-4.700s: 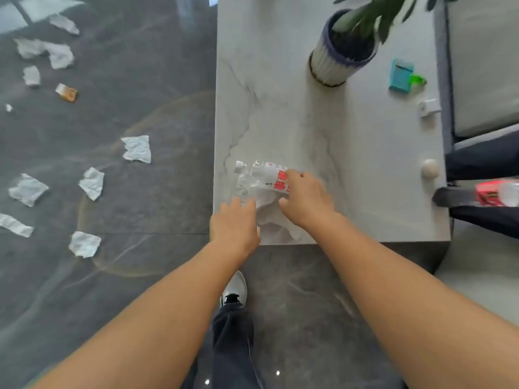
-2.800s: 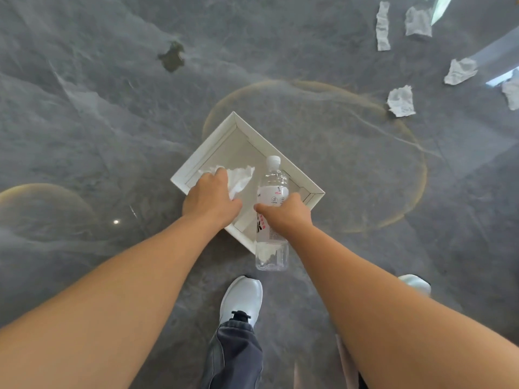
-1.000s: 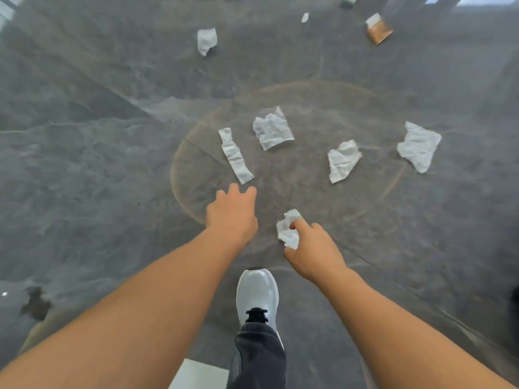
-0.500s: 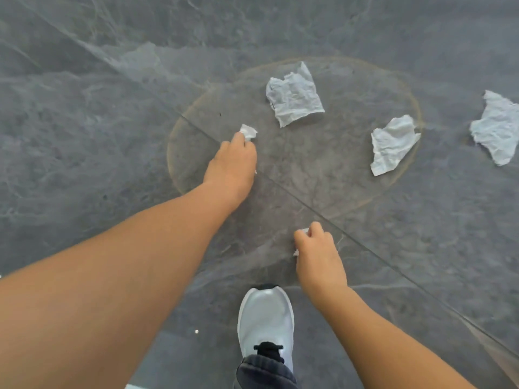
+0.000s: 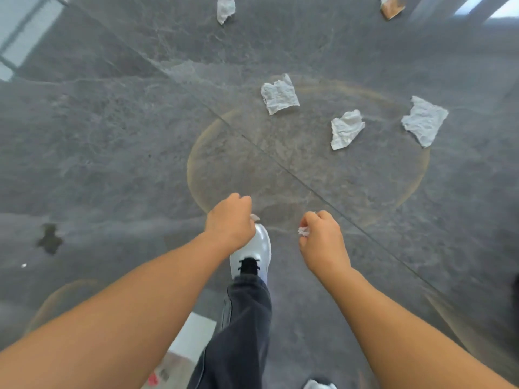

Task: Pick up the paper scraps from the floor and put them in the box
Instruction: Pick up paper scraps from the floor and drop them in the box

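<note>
My left hand [image 5: 229, 220] is closed around a paper scrap; only a small white tip [image 5: 255, 217] shows at its right side. My right hand [image 5: 320, 237] is closed on another crumpled scrap [image 5: 304, 231] that sticks out at the thumb. Both hands hang above the grey floor, over my white shoe. Three white scraps lie ahead on the floor: one [image 5: 279, 94] in the middle, one [image 5: 346, 129] to its right, one [image 5: 424, 120] further right. A further scrap [image 5: 225, 9] lies at the top. The white box [image 5: 193, 336] shows partly under my left forearm, with a bottle label inside.
A brown and white wrapper [image 5: 391, 7] lies at the top right. My white shoe [image 5: 254, 251] and dark trouser leg [image 5: 241, 327] are between my arms. A dark stain [image 5: 50, 238] marks the floor at the left. A ring-shaped mark [image 5: 421, 169] runs around the scraps.
My left hand has lifted the long scrap off the floor and pulled back. Both hands have risen with their scraps and the view has drawn back, showing the box's corner again.
</note>
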`<control>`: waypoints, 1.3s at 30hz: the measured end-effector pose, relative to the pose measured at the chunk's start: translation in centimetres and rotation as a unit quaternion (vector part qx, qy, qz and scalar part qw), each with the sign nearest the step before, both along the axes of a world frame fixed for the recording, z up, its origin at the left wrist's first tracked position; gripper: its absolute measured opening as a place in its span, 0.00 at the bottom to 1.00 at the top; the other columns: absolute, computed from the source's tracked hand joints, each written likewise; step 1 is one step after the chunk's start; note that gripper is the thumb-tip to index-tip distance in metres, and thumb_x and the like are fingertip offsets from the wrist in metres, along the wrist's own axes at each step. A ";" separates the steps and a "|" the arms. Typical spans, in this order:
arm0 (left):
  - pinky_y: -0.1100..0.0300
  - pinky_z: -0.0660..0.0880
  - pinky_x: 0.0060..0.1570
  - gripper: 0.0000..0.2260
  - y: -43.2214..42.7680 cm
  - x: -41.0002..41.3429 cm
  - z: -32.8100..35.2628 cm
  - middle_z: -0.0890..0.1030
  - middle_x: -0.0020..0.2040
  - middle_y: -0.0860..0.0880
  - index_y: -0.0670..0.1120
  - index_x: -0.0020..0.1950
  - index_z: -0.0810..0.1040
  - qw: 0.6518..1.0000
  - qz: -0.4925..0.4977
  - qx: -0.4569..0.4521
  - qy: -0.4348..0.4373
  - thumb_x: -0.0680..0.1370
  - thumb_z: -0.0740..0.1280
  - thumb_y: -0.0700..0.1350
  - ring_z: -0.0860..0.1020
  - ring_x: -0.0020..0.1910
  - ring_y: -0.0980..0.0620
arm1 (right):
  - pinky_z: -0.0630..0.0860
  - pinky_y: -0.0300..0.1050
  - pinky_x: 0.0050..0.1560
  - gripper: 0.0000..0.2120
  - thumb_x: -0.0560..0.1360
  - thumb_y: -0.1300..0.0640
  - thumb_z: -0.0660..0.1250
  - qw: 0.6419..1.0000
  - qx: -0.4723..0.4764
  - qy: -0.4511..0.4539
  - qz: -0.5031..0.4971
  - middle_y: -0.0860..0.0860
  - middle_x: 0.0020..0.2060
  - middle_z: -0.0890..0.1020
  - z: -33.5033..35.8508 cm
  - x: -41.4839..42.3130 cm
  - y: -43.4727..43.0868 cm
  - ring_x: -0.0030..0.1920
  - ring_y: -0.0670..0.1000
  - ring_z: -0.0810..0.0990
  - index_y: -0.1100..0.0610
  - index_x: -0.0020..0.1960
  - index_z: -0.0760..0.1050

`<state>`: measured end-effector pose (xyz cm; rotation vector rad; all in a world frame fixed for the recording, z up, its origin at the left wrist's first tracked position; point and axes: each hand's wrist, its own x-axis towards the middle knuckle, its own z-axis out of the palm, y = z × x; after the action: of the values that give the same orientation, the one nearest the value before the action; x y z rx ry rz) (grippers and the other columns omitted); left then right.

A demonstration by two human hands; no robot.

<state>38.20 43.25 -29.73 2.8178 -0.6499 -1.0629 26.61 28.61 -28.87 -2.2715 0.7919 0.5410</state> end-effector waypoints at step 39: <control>0.53 0.73 0.42 0.17 36.3 -25.3 11.7 0.72 0.56 0.46 0.46 0.60 0.68 0.992 0.110 0.044 -0.036 0.74 0.65 0.47 0.71 0.53 0.44 | 0.77 0.55 0.53 0.27 0.71 0.55 0.66 0.989 0.060 0.101 0.087 0.53 0.59 0.70 8.5 -20.9 33.5 0.59 0.58 0.72 0.48 0.67 0.63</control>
<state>12.89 79.52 -18.01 2.9282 -0.2933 -0.9760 5.75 62.11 -20.34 -2.2093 0.6413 0.8877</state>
